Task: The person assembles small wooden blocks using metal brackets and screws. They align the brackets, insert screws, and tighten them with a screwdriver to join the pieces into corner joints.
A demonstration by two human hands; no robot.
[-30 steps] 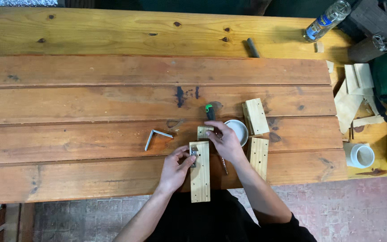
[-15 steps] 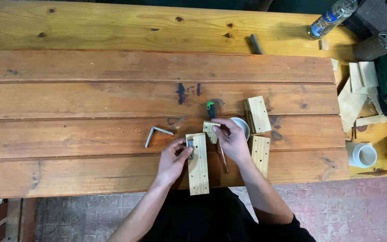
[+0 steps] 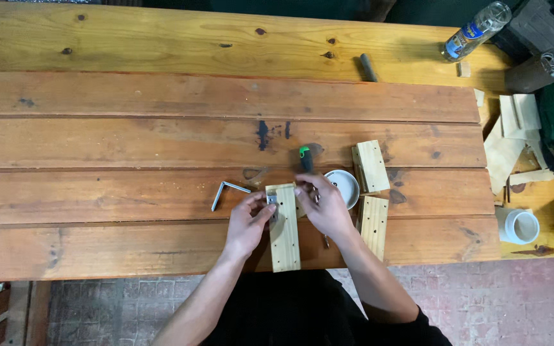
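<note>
A: What have we got under our fingers?

B: Our left hand (image 3: 246, 221) pinches a small metal bracket (image 3: 272, 204) against the upper left edge of the plank (image 3: 284, 227), thumb and forefinger closed on it. The plank lies lengthwise between our two hands, its near end over the edge of the table (image 3: 129, 141).

A: And our right hand (image 3: 324, 206)?

B: Its fingers are curled at the plank's upper right corner. A screwdriver (image 3: 309, 172) runs under that hand, its green-tipped handle sticking out just beyond the fingertips and its shaft showing below the palm. We cannot tell how firmly the fingers close on it.

A: What lies about us?

B: Just right of our right fingers sits a white bowl (image 3: 344, 187), with two blocks (image 3: 371, 166) beside it. Left of our left fingers, near but apart, lies an angle bracket (image 3: 227, 192).
</note>
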